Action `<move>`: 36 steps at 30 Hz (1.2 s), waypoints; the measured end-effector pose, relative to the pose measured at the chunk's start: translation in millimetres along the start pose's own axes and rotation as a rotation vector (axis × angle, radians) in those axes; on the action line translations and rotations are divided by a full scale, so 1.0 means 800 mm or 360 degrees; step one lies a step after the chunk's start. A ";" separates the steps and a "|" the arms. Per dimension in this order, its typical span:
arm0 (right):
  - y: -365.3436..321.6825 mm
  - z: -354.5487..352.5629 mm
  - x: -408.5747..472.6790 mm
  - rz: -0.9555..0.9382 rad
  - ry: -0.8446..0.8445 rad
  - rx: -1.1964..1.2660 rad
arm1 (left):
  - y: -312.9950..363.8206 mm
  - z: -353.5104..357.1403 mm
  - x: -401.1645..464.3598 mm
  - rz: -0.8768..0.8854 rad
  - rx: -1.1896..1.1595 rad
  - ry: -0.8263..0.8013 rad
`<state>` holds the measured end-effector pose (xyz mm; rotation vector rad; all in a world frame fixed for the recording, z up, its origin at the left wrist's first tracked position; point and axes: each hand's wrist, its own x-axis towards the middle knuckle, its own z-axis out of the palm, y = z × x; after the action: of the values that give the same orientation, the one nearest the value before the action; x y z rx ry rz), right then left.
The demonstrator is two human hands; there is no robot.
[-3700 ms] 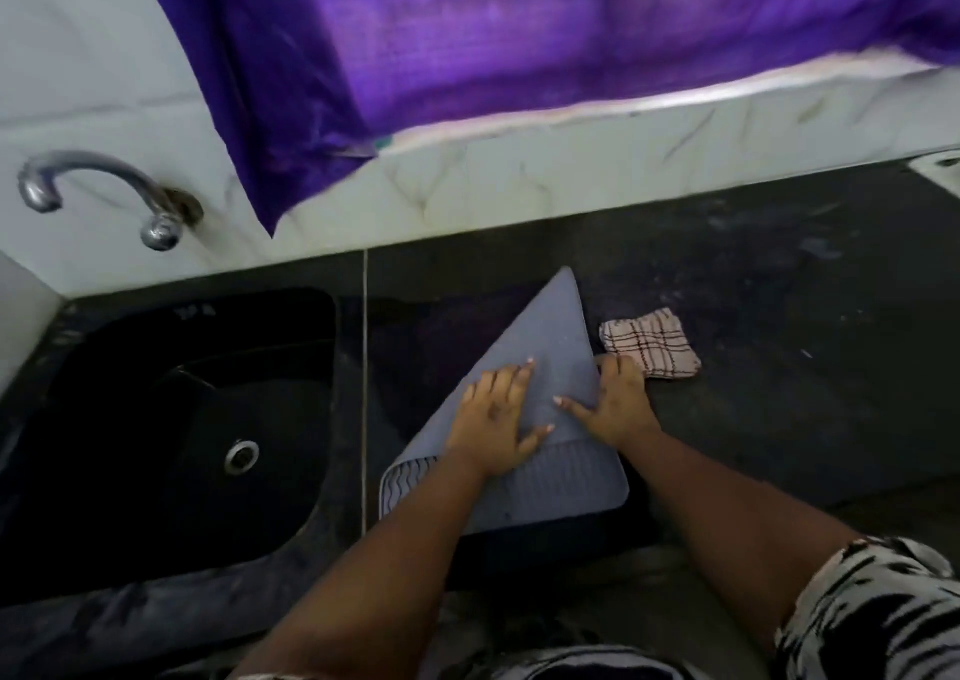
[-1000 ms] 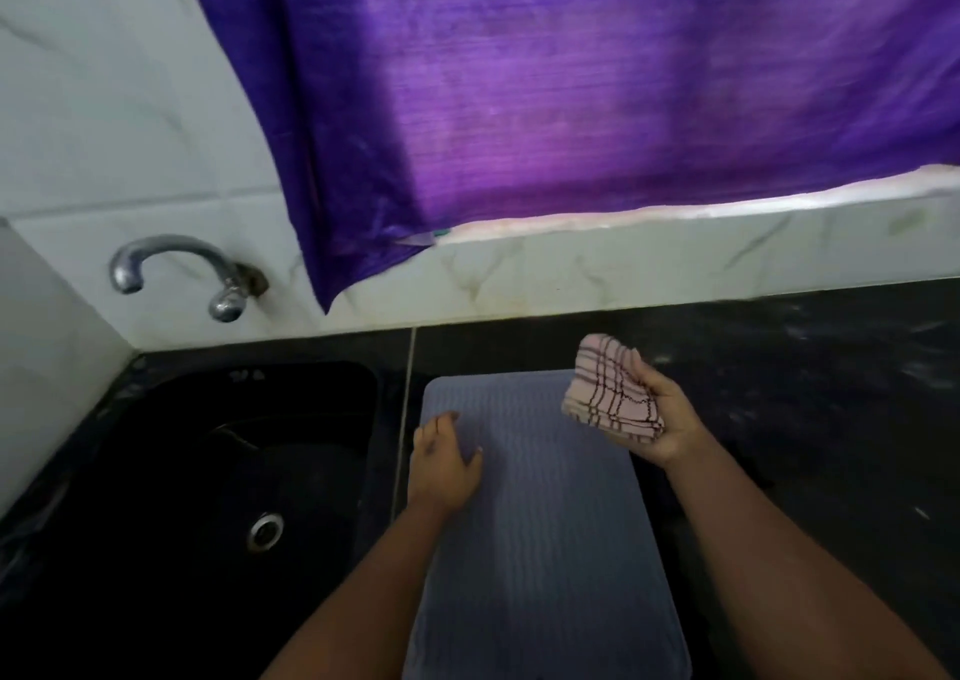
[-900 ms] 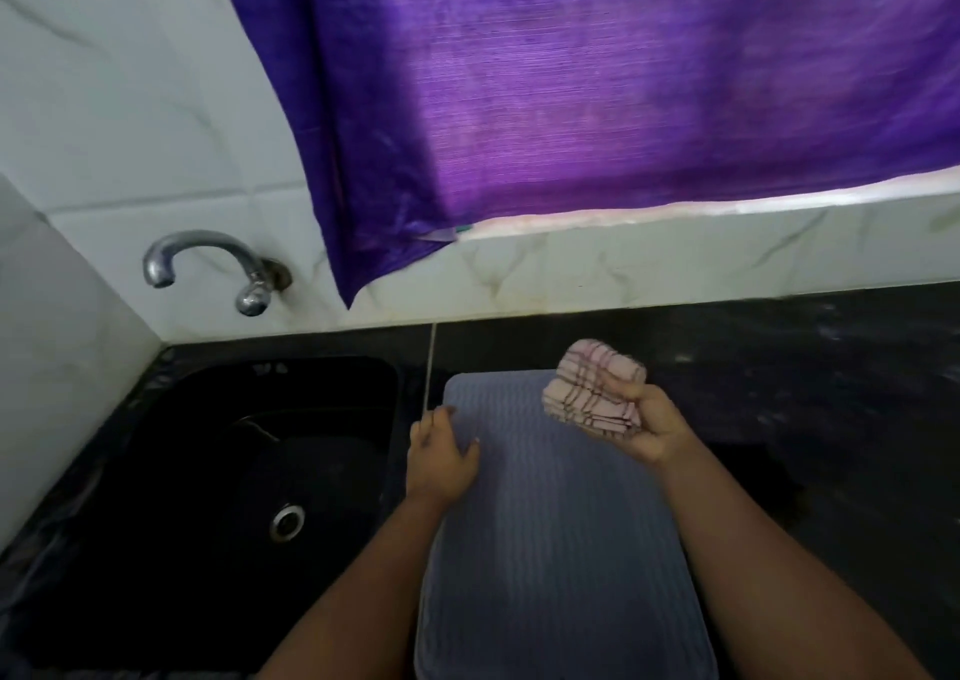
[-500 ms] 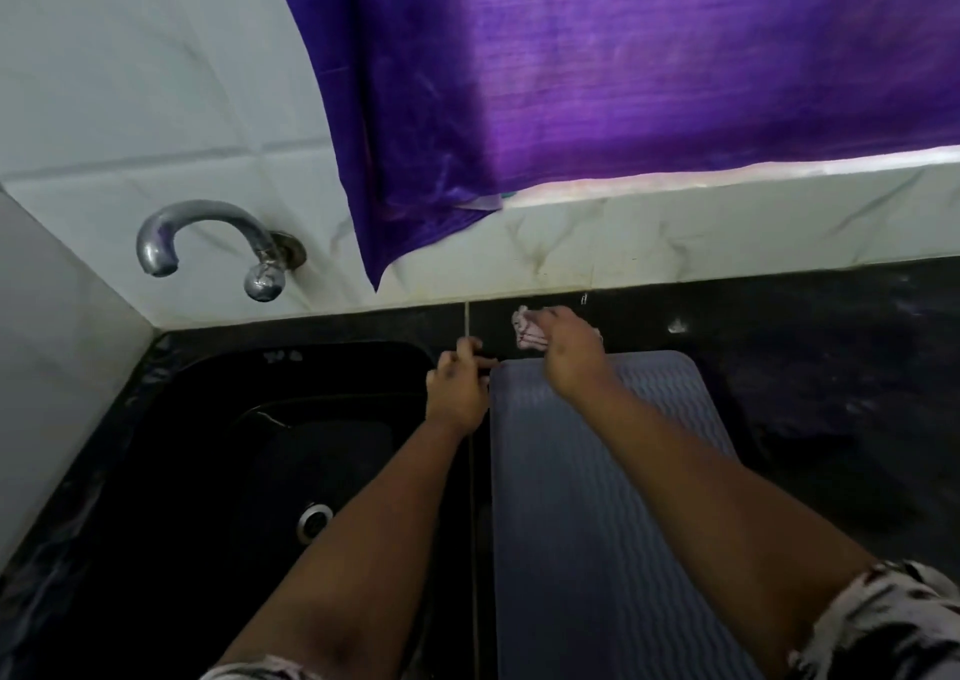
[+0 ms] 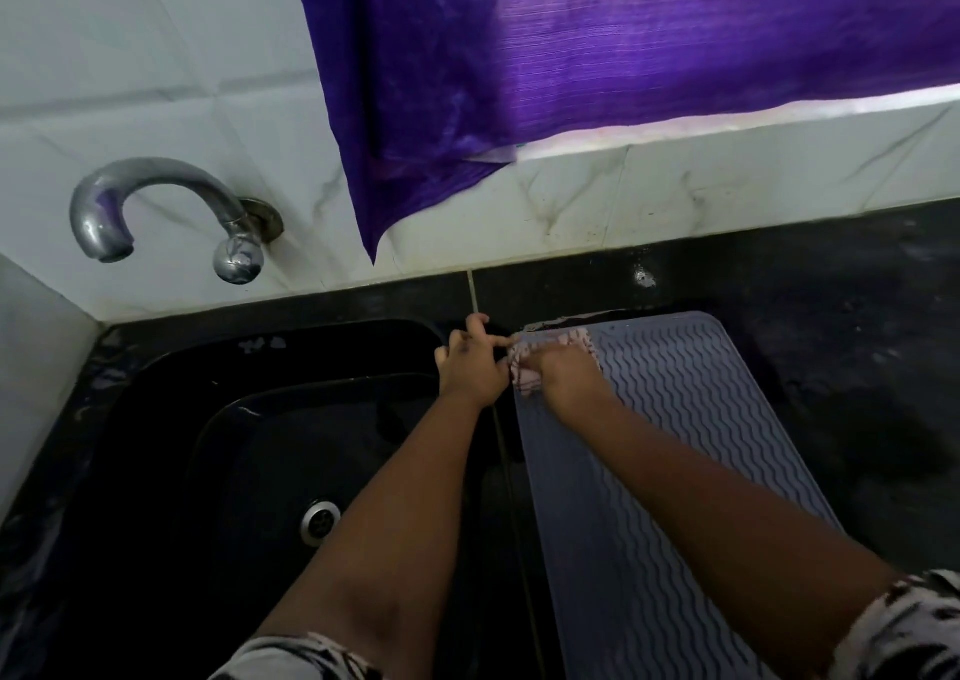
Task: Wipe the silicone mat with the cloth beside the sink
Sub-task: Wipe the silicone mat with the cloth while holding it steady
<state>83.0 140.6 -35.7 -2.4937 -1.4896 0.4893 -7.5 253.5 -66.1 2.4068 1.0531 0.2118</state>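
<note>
A grey silicone mat with a wavy ribbed pattern lies flat on the black counter, just right of the sink. My right hand presses a pink checked cloth onto the mat's far left corner. My left hand rests at the mat's left edge beside that corner, fingers spread, touching the edge and the counter. Most of the cloth is hidden under my right hand.
A black sink with a steel drain lies to the left. A chrome tap juts from the tiled wall. A purple curtain hangs above the black counter.
The mat was unfolded flat. My right hand picked up the cloth, carried it to the mat's far left corner and pressed it down. My left hand shifted to the mat's left edge.
</note>
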 end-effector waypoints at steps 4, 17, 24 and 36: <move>-0.011 -0.003 -0.068 -0.0088 -0.0182 -0.0128 | 0.002 -0.008 0.009 0.0085 0.0353 -0.0122; -0.044 -0.025 0.005 0.0209 -0.0298 -0.0336 | 0.006 -0.019 0.033 -0.0094 0.0381 -0.0293; -0.032 0.005 -0.130 0.0029 -0.0664 -0.0460 | 0.013 -0.026 0.020 0.0168 0.0718 -0.0314; -0.037 0.008 -0.039 0.0214 -0.0353 -0.0188 | 0.043 -0.028 0.009 0.0100 0.0949 -0.0422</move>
<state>43.1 127.1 -26.1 -2.7203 -1.4703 0.7434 12.2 247.1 -29.7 2.8818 1.0169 -0.4543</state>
